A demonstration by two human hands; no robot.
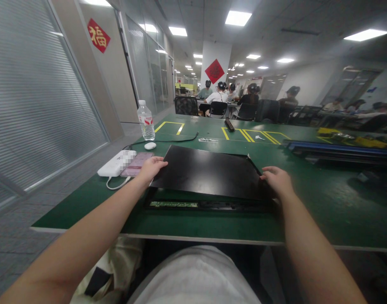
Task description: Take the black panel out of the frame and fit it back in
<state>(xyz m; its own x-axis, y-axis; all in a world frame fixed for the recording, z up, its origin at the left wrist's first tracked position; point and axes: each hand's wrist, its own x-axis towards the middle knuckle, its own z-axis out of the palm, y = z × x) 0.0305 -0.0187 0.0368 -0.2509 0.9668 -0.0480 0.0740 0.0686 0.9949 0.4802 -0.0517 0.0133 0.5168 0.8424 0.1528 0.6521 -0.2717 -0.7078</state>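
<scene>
- Main thing here is the black panel (206,171), up off the desk (193,226) at the near left, in front of the person, with one hand at each end.
- Left hand (152,168): fingers narrow, pinching the left edge.
- Right hand (278,179): fingers narrow too, on the right edge. Can't tell if they've also caught the frame (231,205) underneath, it's kinda blurry there.
- That frame is under the panel, its near side poking out towards the person, with a green board (173,204) bare along it.
- My take on handling this: stay on the edges, move both hands at the same pace, and don't let the panel twist. It looks thin, so I'd guess it flexes. The shiny face probably smudges easily, so thumbs near the rim.
- Also watch that near edge. The board sits just below it, and a dip there could scrape it.
- Off to the left: phone (138,164) right by the left wrist, power bank (112,164) next to it, white case (150,145) and bottle (145,122) beyond. I'd swing wide of those.
- On the right, some long dark bars (339,151), well apart from the panel.
- Further back, people sitting on chairs.
</scene>
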